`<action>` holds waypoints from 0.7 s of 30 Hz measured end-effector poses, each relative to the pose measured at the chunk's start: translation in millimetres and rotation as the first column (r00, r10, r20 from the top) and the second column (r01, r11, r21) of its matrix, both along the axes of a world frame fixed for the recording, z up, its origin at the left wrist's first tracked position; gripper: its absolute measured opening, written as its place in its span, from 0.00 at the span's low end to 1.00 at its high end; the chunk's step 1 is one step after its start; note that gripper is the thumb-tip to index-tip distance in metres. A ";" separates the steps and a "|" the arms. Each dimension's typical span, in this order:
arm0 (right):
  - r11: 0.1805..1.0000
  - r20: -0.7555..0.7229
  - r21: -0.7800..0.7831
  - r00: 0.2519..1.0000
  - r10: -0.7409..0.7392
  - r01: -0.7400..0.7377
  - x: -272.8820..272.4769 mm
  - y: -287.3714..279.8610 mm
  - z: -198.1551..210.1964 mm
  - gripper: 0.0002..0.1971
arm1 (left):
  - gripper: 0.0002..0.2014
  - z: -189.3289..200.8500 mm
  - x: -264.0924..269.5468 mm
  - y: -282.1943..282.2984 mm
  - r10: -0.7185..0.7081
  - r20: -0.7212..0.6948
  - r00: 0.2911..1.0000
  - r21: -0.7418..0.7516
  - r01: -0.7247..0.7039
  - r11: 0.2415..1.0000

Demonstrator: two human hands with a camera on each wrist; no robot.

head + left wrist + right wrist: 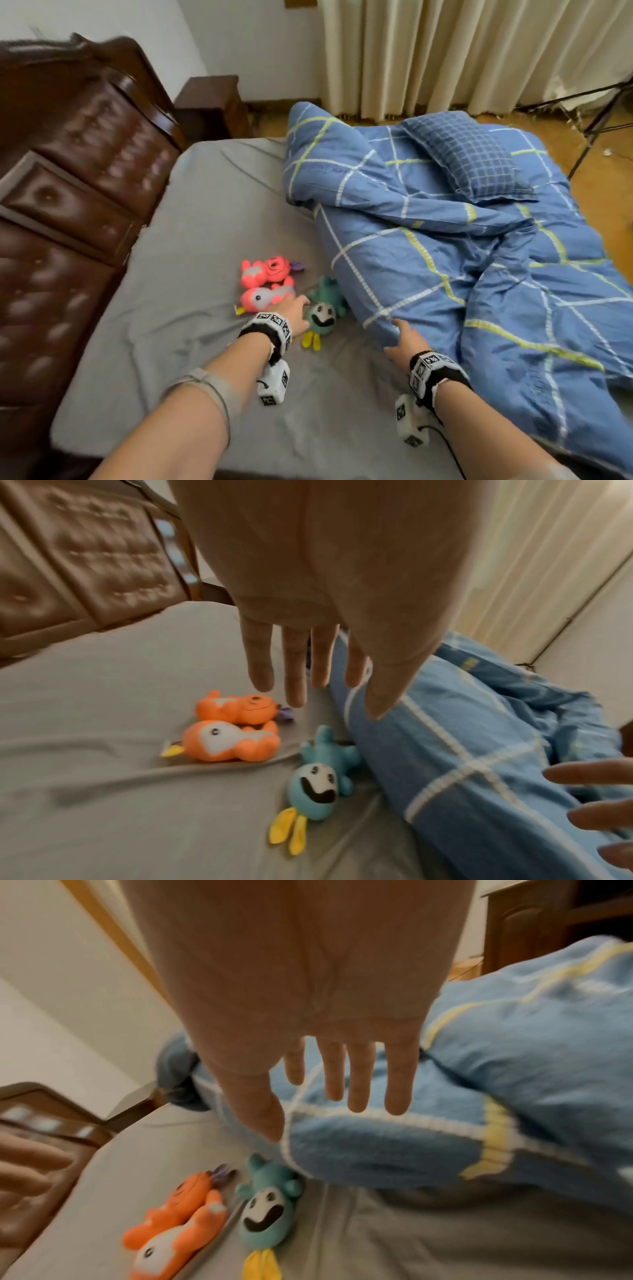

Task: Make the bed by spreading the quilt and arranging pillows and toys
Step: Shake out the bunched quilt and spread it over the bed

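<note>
A crumpled blue checked quilt lies bunched over the right half of the bed, with a dark blue grid pillow on top of it. Two orange-pink plush toys and a teal plush toy lie on the grey sheet beside the quilt's near edge. My left hand hovers above the toys with straight, spread fingers, holding nothing. My right hand reaches over the quilt's edge, fingers straight and empty.
A dark brown padded headboard runs along the left side. A wooden nightstand stands at the far corner. Cream curtains hang behind the bed, and a black stand leg rests on the wooden floor at the right.
</note>
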State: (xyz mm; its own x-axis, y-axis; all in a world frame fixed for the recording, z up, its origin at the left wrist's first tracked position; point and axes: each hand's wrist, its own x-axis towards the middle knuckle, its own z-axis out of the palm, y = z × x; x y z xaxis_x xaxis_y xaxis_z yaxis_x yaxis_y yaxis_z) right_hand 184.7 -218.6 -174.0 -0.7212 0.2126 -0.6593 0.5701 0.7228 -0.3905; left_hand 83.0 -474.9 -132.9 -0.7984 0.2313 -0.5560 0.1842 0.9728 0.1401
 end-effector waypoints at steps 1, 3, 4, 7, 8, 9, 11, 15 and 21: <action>0.999 -0.008 -0.022 0.999 0.040 -0.040 -8.9 -16.6 -1.0 0.39 | 0.33 -0.4 0.6 -19.7 0.029 -0.002 1.000 -0.025 -0.029 0.999; 0.992 0.009 -0.055 0.994 0.111 -0.110 -26.4 -46.1 -9.4 0.42 | 0.39 -6.0 2.6 -55.7 0.106 -0.011 0.994 -0.080 -0.107 0.991; 0.989 0.025 -0.073 0.991 0.131 -0.128 -32.8 -60.8 -14.0 0.45 | 0.42 -10.5 2.2 -70.8 0.137 -0.014 0.990 -0.091 -0.138 0.986; 0.986 0.071 -0.104 0.988 0.140 -0.132 -53.6 -98.9 -33.0 0.51 | 0.51 -27.3 -15.1 -103.5 0.164 -0.057 0.985 -0.130 -0.170 0.977; 0.987 0.091 -0.116 0.988 0.122 -0.111 -60.0 -109.1 -40.6 0.52 | 0.53 -35.8 -24.9 -111.2 0.161 -0.068 0.985 -0.134 -0.169 0.977; 0.989 0.107 -0.122 0.989 0.101 -0.088 -68.3 -118.9 -53.0 0.53 | 0.55 -46.0 -35.7 -118.3 0.162 -0.073 0.984 -0.132 -0.171 0.976; 0.993 0.138 -0.119 0.990 0.035 -0.019 -88.8 -137.2 -76.5 0.54 | 0.56 -65.5 -61.7 -128.7 0.145 -0.079 0.986 -0.130 -0.154 0.980; 0.988 0.150 -0.069 0.981 -0.125 0.137 -142.0 -173.7 -148.3 0.50 | 0.57 -132.1 -127.9 -147.7 0.133 -0.101 0.986 -0.093 -0.143 0.985; 0.986 0.100 0.019 0.980 -0.170 0.169 -171.8 -204.3 -274.7 0.40 | 0.67 -258.2 -201.5 -163.4 0.055 -0.056 0.997 -0.133 -0.062 0.989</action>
